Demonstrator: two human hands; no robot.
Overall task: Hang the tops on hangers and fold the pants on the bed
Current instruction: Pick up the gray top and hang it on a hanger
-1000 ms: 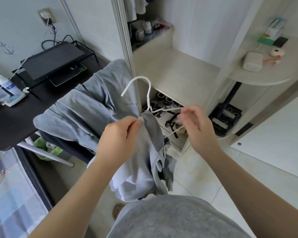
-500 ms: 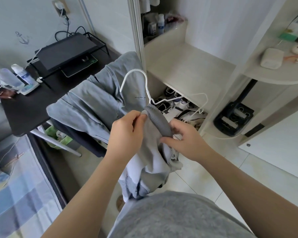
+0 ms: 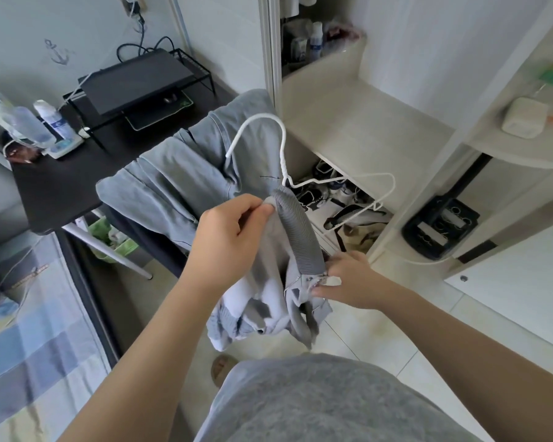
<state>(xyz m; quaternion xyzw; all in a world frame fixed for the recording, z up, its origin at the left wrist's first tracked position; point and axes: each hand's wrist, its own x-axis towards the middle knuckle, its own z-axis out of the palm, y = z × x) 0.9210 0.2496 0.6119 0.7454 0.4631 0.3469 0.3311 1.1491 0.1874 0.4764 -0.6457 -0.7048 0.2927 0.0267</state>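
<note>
Head view: grey ribbed-collar zip top (image 3: 296, 231) bunched on white hanger (image 3: 281, 154).

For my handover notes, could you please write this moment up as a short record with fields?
hanger: white wire, hook upward, one arm bare
top: grey, zip-up, bunched, ribbed collar over the hanger's neck
left hand: grips the top at the collar
right hand: pinches the top by its zipper
pants: pale blue, draped beside the black desk
bed: striped cover, lower left
wardrobe: open, shoes on the bottom shelf
</note>
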